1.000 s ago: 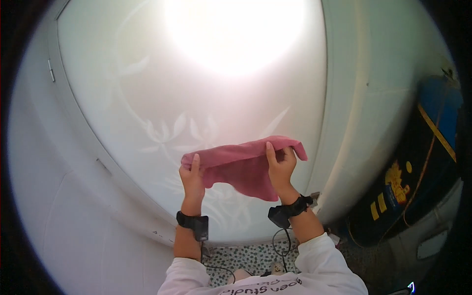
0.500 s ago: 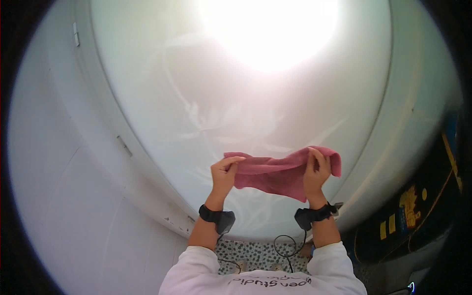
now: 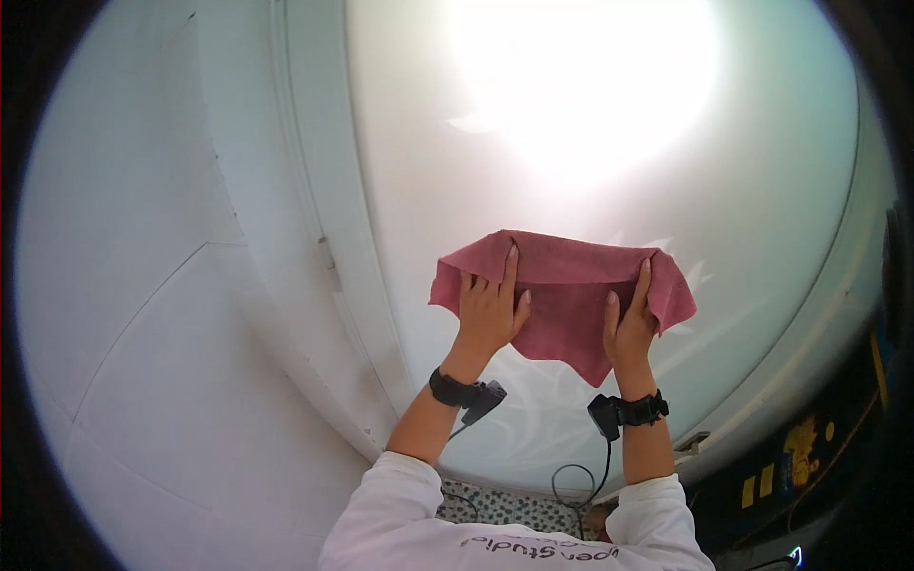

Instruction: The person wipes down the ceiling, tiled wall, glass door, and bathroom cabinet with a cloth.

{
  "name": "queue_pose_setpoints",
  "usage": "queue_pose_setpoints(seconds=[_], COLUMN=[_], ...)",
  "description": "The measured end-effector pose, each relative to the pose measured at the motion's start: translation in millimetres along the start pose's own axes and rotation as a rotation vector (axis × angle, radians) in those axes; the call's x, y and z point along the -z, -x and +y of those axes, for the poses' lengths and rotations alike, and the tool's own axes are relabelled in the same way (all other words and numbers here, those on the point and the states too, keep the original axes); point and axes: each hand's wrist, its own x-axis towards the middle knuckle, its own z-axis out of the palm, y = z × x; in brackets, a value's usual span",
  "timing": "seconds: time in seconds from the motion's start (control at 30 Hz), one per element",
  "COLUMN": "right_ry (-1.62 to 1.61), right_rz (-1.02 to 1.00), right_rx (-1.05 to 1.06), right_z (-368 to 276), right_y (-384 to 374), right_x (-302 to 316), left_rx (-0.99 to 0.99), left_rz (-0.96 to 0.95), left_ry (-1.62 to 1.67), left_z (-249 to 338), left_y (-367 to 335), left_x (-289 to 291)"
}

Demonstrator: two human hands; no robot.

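"How far spread is the pink cloth [image 3: 562, 328]?"

"Mostly: it lies under the fingers of the left hand [image 3: 487, 309] and right hand [image 3: 631, 338], its middle spanning the gap between them. The upper edge is folded over; the corners outside the fingers and the point below them hang loose."

"Clenched?"

"No, the fingers rest extended on it, thumbs apart. Whether it touches the frosted door panel [image 3: 409, 171] beyond the fingers cannot be told."

I wore a white shirt [image 3: 505, 538] with dark lettering [image 3: 547, 551] and two black wristbands [image 3: 452, 389], each bearing a dark block [image 3: 484, 402] trailing a thin cable [image 3: 608, 466].
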Motion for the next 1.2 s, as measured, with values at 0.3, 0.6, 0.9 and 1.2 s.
queue_pose_setpoints(seconds=[0.3,0.6,0.9,1.2], right_ry=[0.192,0.002,0.031,0.053], right_rz=[-0.310,-0.112,-0.097,-0.471], right_rx=[0.071,0.172,0.165,0.388], right_z=[-4,-100,-140,-70], right_y=[134,-14,-33,119], right_x=[-90,-78,-113,-158], left_rx=[0.052,0.156,0.278,0.346], left_rz=[-0.235,-0.159,-0.061,-0.268], left_ry=[0.010,-0.090,-0.081,-0.142], left_z=[-78,-125,-146,-146], left_y=[147,11,17,177], left_x=[-4,53,54,19])
